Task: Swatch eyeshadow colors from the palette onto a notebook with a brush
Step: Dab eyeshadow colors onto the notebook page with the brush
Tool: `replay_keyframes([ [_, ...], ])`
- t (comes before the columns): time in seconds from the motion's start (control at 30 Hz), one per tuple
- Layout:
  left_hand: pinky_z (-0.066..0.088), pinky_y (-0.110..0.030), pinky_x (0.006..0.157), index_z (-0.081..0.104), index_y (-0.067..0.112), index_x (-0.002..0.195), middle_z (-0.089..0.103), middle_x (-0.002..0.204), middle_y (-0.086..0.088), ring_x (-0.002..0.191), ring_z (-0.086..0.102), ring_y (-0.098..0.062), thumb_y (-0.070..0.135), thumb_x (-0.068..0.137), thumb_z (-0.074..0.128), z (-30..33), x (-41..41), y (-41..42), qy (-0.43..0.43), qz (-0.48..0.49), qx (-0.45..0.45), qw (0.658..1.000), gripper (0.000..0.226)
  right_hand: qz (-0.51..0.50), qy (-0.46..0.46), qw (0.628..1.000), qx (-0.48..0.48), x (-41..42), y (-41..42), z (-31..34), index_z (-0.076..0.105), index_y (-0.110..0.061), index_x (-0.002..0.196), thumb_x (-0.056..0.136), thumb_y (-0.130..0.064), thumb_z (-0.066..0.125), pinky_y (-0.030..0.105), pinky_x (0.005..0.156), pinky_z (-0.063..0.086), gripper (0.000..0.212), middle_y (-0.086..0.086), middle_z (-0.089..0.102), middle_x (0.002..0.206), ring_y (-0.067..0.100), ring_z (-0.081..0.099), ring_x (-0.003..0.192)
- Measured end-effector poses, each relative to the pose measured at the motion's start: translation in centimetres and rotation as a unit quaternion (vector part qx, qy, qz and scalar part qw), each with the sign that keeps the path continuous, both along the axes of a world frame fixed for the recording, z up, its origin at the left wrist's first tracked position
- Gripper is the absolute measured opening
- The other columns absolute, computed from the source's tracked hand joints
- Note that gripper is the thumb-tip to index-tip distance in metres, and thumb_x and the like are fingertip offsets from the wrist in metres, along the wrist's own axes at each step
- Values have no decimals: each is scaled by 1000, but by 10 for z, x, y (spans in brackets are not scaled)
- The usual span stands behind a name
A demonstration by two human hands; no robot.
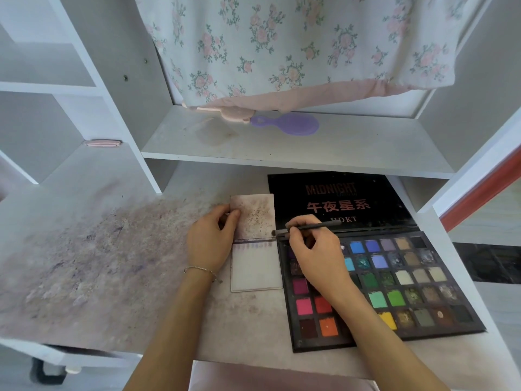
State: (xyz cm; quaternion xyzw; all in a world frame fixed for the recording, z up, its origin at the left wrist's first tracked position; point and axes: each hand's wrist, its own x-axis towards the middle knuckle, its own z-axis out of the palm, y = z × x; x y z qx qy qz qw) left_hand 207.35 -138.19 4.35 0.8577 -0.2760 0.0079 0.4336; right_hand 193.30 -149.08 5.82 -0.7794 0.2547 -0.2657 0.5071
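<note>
Head view: one brush (307,228) pinched in right fingers (296,238), left fingers (232,215) flat on one notebook (255,244).

A: The open black eyeshadow palette (394,280) has blue pans at twelve o'clock, greens centrally, pink, red and orange at seven.

B: The white floral-print cloth (282,43), pink-hemmed, hangs above a lilac plastic hairbrush (290,124).
</note>
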Motion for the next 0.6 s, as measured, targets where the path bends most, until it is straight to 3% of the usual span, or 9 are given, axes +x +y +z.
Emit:
replay_keyframes([
  [0.07,40,-21,56,67,15,90,62,71,3,66,56,-16,30,90,54,0,1,0,1,0,1,1000,20,-20,-28,999,31,-1,-1,1,58,-34,83,89,-11,51,13,60,48,25,-7,66,72,10,61,70],
  [0.17,40,-19,55,67,14,89,62,71,2,65,55,-15,30,90,54,1,1,-1,0,1,-2,1000,20,-34,-49,996,65,-6,-3,5,61,-32,86,90,-10,50,28,67,51,25,-9,70,73,20,63,71],
  [0.27,40,-21,56,67,13,89,63,72,1,66,55,-15,29,90,54,0,0,0,1,-1,-4,1000,20,-41,-64,995,66,-16,-8,12,62,-26,86,91,-6,48,19,68,51,24,-12,69,74,8,64,72],
  [0.43,40,-21,58,67,14,90,64,74,1,68,57,-15,29,89,54,1,1,2,14,-3,-15,1000,19,-53,-66,995,54,-43,-5,16,60,-22,80,88,0,49,13,64,48,25,-11,65,72,4,60,70],
  [0.53,42,-24,61,67,14,91,66,77,0,71,58,-16,28,90,54,1,1,2,20,-8,-19,1000,19,-84,-101,990,58,-59,7,12,59,-21,78,89,0,47,14,57,47,27,-3,62,70,8,57,62],
  [0.6,43,-24,63,68,13,92,67,79,-2,72,59,-17,28,90,54,3,0,2,24,-8,-23,999,20,-99,-120,987,43,-66,15,9,58,-22,78,90,0,46,17,52,44,28,5,58,70,21,53,58],
])
